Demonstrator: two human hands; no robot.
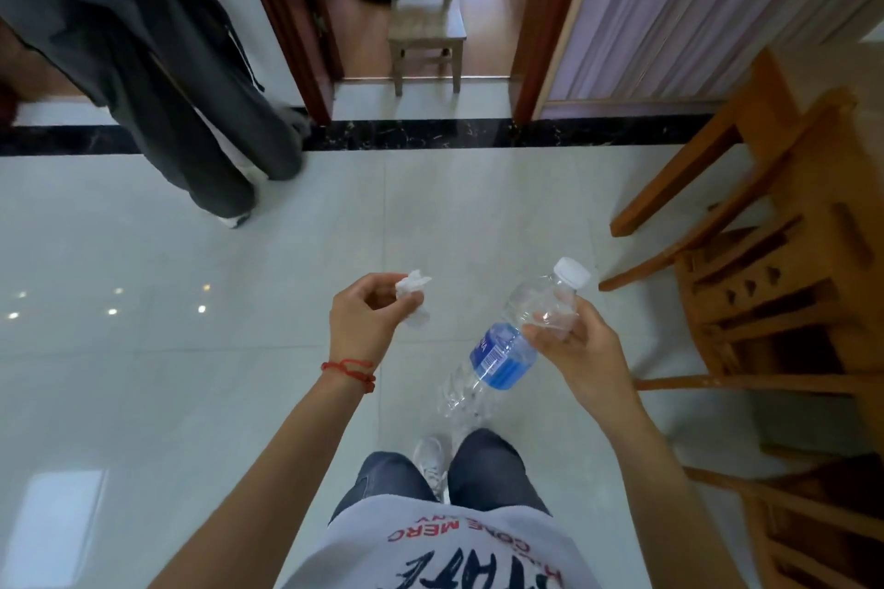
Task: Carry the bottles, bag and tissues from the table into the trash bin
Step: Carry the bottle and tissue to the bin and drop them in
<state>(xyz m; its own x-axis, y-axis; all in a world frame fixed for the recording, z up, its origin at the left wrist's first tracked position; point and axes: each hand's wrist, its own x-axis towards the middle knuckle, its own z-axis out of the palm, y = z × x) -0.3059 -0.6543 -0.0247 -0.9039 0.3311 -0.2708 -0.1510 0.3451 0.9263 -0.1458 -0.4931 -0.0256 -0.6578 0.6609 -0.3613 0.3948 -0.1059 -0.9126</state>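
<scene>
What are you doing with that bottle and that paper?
A person is walking across a tiled floor carrying rubbish. The left hand pinches a crumpled white tissue. The right hand holds an empty clear plastic water bottle with a blue label near its neck, white cap pointing up and away. No trash bin shows yet. Another person's legs stand ahead on the left, and wooden chairs are on the right.

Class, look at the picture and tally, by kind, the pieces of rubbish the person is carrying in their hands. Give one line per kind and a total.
Plastic bottles: 1, the clear bottle with a blue label, held in the right hand
Tissues: 1, the crumpled white tissue, pinched in the left hand
Total: 2
</scene>
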